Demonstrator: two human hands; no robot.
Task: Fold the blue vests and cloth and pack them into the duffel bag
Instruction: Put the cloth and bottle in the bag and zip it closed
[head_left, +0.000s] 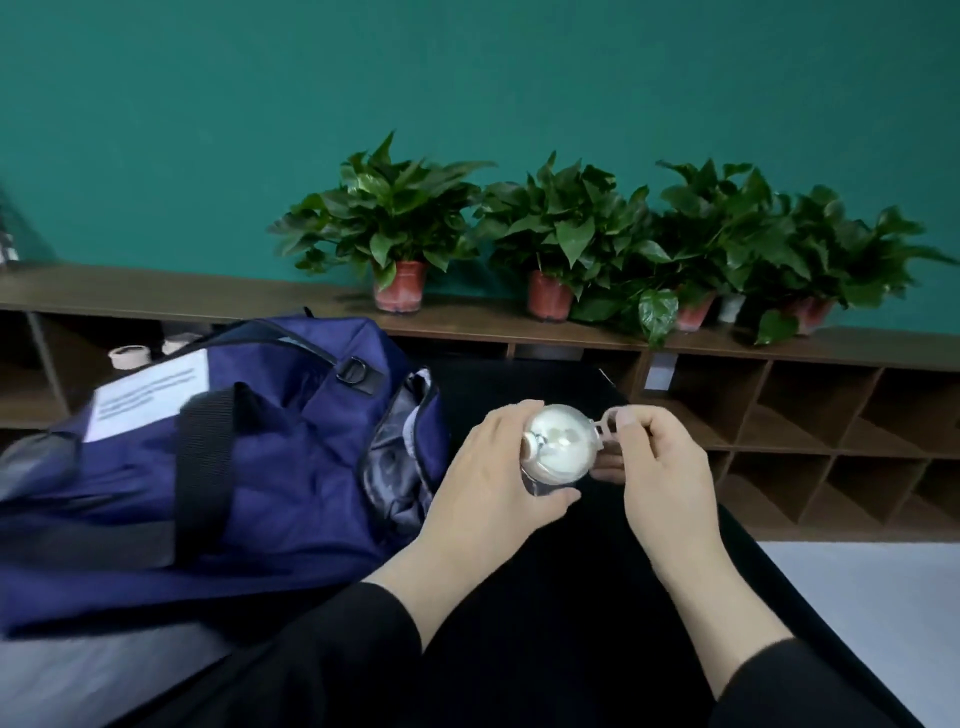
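The duffel bag (218, 467) lies on its side just to the left of my left hand (488, 467), dark blue, its open mouth with grey lining turned toward my fingers and nearly touching them. A black strap crosses its middle and a white paper label sits on its upper side. I see no vest or cloth outside the bag.

Between my hands I hold a clear bottle (558, 447) with a white lid, its top facing up at me. My left hand wraps round the bottle's body, fingers curled behind it and thumb across the lower front. My right hand (660, 462) is bent close, thumb and forefinger pinching the pale loop that sticks out from the lid on my right side; the other fingers curl underneath.

Both hands hover over a black table (571, 597). Beyond my hands runs a brown shelf (208, 296) with cubbyholes, and potted plants (395, 228) stand on top of it against a green wall (467, 78).
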